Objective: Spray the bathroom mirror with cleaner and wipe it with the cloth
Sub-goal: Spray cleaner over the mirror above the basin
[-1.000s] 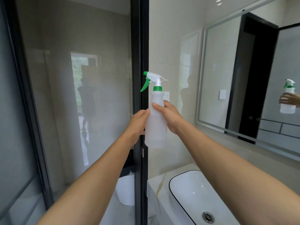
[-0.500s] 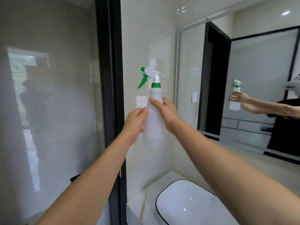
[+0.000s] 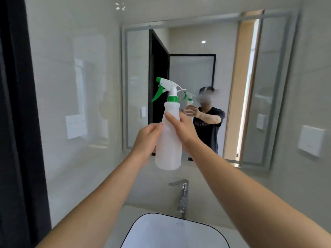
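Note:
A white translucent spray bottle (image 3: 168, 149) with a green trigger and collar stands upright in the air, in front of the bathroom mirror (image 3: 195, 68). My right hand (image 3: 182, 129) wraps around its upper body, thumb across the front. My left hand (image 3: 146, 138) grips the bottle's left side lower down. The nozzle points right, the green trigger sticks out left. The mirror reflects a person holding the same bottle. No cloth is in view.
Below the hands a chrome faucet (image 3: 181, 197) rises behind a white basin (image 3: 172, 231) with a black rim. A black door frame (image 3: 19, 122) runs down the left edge. White wall plates hang on the left wall (image 3: 75, 126) and right wall (image 3: 310, 143).
The view has swung right from the glass partition to face the mirror straight on. Both hands keep the same hold on the bottle, which stays upright.

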